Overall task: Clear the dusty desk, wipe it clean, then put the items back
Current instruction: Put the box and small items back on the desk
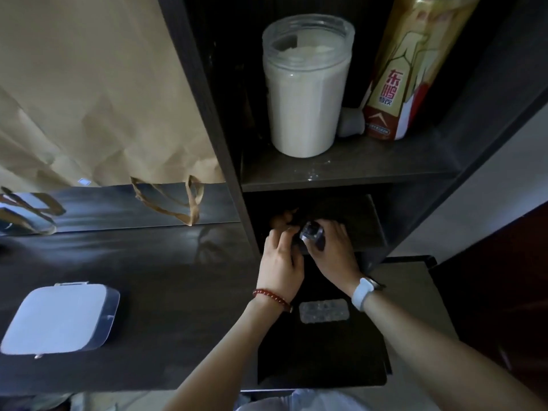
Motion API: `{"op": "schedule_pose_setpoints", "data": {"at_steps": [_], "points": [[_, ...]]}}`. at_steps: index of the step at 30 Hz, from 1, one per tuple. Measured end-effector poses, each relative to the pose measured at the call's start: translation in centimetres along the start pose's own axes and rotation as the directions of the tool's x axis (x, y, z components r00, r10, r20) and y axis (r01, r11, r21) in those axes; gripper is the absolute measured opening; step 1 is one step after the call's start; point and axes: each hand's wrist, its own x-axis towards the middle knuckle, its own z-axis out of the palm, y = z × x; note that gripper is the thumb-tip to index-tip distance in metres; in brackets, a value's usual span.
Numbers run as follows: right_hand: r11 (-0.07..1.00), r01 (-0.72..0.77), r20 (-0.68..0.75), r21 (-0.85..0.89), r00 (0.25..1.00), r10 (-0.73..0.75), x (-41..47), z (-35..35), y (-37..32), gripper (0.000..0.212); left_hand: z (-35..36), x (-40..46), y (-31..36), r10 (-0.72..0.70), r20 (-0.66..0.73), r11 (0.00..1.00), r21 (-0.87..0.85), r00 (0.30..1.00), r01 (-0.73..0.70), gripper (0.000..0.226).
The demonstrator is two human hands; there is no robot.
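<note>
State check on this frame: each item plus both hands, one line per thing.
left hand: fingers curled, reaching into the lower shelf compartment; what it holds is hidden
right hand: grips a small dark object
white jar: upright on upper shelf, lid on, nearly full
drink bottle: on upper shelf, leaning
white square box: lid closed, flat on desk
blister pack: lying flat
paper bag: standing, handles hanging down

Dim, soft-focused wide-angle view with bent edges (the lower cubby [320,221] nearly black), while pale glare streaks the glossy dark desk [166,262].
</note>
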Motion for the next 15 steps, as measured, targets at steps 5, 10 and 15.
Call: {"op": "schedule_pose_setpoints", "data": {"at_steps": [5,10,15], "points": [[0.995,-0.092,-0.022,0.03,0.995,0.092,-3.1,-3.1,2.4,0.035,3.5,4.6,-0.2,-0.117,0.091,0.93,0.359,0.989,0.077,0.061],[0.987,-0.148,0.007,0.057,0.989,0.148,-4.6,-4.1,3.3,0.035,5.4,6.3,-2.7,-0.328,0.245,0.865,0.465,0.912,0.186,0.072],[0.991,-0.116,-0.06,0.064,0.991,0.12,-4.9,-4.1,2.8,0.034,5.7,4.6,-2.8,-0.13,0.207,0.899,0.438,0.97,0.026,0.052]]}}
